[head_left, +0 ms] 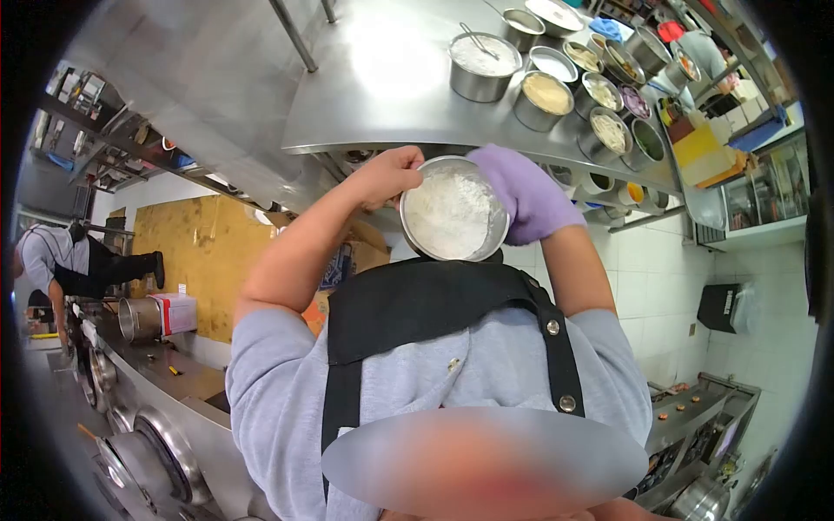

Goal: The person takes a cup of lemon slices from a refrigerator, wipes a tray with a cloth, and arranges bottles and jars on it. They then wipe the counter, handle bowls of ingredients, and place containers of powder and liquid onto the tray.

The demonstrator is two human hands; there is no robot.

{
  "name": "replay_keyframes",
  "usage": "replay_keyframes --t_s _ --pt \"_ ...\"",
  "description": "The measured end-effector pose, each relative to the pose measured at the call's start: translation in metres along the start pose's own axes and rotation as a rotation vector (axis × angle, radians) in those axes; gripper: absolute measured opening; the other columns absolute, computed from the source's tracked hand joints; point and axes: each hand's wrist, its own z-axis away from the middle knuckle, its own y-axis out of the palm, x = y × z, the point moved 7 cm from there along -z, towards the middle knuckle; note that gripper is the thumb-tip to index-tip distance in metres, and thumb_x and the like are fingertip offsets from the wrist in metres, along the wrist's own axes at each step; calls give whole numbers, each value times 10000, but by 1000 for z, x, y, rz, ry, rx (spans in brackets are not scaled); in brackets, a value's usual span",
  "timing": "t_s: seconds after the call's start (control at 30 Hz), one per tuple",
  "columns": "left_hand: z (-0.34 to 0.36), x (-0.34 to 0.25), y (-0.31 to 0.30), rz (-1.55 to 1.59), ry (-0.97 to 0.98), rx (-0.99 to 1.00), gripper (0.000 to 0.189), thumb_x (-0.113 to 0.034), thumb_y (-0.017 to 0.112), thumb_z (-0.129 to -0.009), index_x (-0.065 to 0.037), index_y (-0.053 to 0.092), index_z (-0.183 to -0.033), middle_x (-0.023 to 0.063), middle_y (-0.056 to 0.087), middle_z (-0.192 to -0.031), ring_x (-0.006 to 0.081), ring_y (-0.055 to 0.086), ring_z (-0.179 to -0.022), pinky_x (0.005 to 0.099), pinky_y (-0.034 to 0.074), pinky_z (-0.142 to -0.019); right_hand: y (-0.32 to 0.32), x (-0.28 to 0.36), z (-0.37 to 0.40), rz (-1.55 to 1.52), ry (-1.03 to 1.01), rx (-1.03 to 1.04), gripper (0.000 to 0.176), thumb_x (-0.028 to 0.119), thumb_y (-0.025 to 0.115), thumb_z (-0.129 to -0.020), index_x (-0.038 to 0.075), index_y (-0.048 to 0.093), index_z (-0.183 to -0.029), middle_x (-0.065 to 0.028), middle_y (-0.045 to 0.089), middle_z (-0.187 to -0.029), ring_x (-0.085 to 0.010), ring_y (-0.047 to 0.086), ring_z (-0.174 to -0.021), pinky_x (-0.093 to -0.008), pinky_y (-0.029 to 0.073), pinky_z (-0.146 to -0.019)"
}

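Note:
A round metal bowl [415, 233] with white, flour-like powder [452, 208] in it is held in front of my chest, just off the counter's near edge. My left hand [395, 176] is bare and closed on the bowl's upper left rim. On the right side, my right hand [521, 193], covered in a purple glove, presses against and grips the bowl; its fingertips are hidden behind it. The powder lies loose and uneven, piled higher to the right.
Beyond the bowl is a steel counter [382, 113]. On it stand a pot of white powder [482, 56] with a whisk, a pot of tan powder [546, 95] and several pots of ingredients. At far left, another person [65, 256] leans over a stove line.

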Motion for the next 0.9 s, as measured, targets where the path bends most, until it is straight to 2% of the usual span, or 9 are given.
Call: replay_keyframes --t_s 0.17,0.37,0.43,0.47,0.53,0.6,0.73,0.8,0.9 --pt "-1 21 -67 344 31 -250 86 -54 537 -797 -97 463 -812 11 491 -668 95 450 -478 222 377 -403 19 -22 31 -492 291 136 267 149 593 -748 81 642 -1002 -85 564 -794 -215 504 -695 -287 414 -616" --pt "-73 17 -151 704 259 -693 115 -8 493 -797 -18 402 -868 84 487 -729 151 479 -507 307 526 -474 22 -48 87 -1057 945 -98 264 153 566 -753 100 667 -992 -23 529 -686 -119 443 -564 -225 367 -517" --pt "-113 25 -169 808 360 -748 143 16 482 -790 12 373 -883 108 475 -738 168 495 -532 342 574 -519 20 -53 92 -1063 989 -174 266 154 557 -755 106 676 -988 -2 517 -650 -87 423 -520 -204 351 -484" --pt "-131 29 -177 813 359 -763 128 36 473 -794 79 437 -909 126 521 -765 192 559 -597 337 594 -577 19 -56 90 -1034 939 -199 279 170 548 -768 108 675 -1009 5 496 -640 -77 396 -514 -194 330 -479" --pt "-145 26 -175 847 371 -905 103 46 468 -789 87 444 -880 135 527 -752 200 564 -590 352 599 -580 20 -51 93 -1318 853 -337 293 136 540 -771 96 672 -1031 5 504 -662 -81 424 -540 -203 351 -496" --pt "-159 22 -176 899 399 -970 127 52 468 -786 66 406 -895 145 513 -769 196 553 -589 367 599 -567 21 -63 91 -1291 684 -344 289 128 545 -793 57 648 -1053 -8 531 -727 -91 478 -606 -206 390 -526" --pt "-184 28 -192 915 415 -931 239 53 479 -786 10 315 -954 153 480 -823 182 524 -600 382 595 -541 5 -76 104 -730 461 -235 299 139 564 -837 -11 596 -1094 -36 575 -852 -110 561 -721 -209 450 -568" --pt "-193 31 -203 871 362 -965 209 35 488 -790 42 370 -963 174 510 -849 219 567 -645 383 597 -550 -1 -87 111 -854 542 -279 304 135 558 -843 -11 595 -1107 -34 572 -856 -110 556 -719 -212 451 -568" --pt "-207 34 -221 814 307 -874 221 -3 476 -815 85 497 -1017 198 570 -928 276 622 -754 367 599 -620 7 -120 135 -1385 749 -378 308 139 540 -853 -7 605 -1117 -27 567 -849 -104 537 -701 -212 448 -566"
